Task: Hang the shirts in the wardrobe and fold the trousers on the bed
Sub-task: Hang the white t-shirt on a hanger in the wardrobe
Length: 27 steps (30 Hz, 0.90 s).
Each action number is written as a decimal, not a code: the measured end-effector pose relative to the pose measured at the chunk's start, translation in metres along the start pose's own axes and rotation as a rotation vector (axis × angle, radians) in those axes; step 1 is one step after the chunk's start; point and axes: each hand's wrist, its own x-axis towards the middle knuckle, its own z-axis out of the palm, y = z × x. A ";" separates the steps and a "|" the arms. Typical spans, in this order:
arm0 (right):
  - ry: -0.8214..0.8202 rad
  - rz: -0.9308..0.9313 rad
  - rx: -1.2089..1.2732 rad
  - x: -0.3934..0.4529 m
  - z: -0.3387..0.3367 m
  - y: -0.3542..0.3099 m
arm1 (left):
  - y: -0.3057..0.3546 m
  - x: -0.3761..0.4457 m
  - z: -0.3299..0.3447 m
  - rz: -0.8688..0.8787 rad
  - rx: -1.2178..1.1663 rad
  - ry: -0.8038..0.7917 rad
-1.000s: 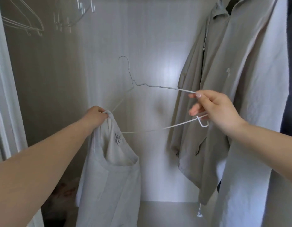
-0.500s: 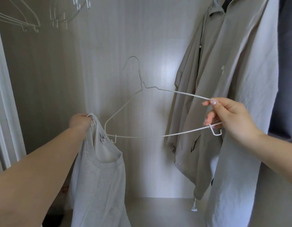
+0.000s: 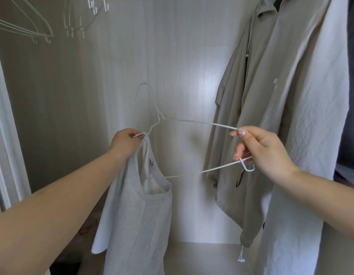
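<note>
While both hands' fingers pinch wire hanger (image 3: 194,122) and shirt (image 3: 138,211), beige jacket (image 3: 237,116) hangs right, spare hangers (image 3: 33,30) upper left

Both hands raised: left (image 3: 125,144) clenched, right (image 3: 265,153) pinching.

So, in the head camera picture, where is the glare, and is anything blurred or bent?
Head view: soft glare on the wardrobe back panel; the white hanger and both hands stay sharp; the empty hangers at the top left look faint; the left door frame curves from the wide lens.
</note>
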 end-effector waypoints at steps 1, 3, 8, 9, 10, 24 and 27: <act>-0.004 -0.004 0.002 -0.001 0.003 0.004 | 0.007 -0.002 0.003 0.016 -0.051 -0.019; -0.006 -0.013 0.013 -0.001 0.010 0.011 | 0.022 -0.006 0.007 0.049 -0.153 -0.039; 0.021 -0.014 0.041 0.002 0.013 0.020 | 0.052 -0.012 0.004 0.096 -0.371 -0.122; 0.024 -0.010 0.052 0.003 0.013 0.019 | 0.054 -0.013 0.004 0.097 -0.376 -0.134; 0.025 -0.003 0.067 0.004 0.015 0.018 | 0.055 -0.014 0.006 0.107 -0.343 -0.136; -0.594 0.552 0.455 -0.040 0.075 0.062 | 0.063 -0.014 0.008 0.034 -0.514 -0.088; -0.697 0.397 0.096 -0.030 0.105 0.057 | 0.072 -0.018 0.010 0.038 -0.528 -0.118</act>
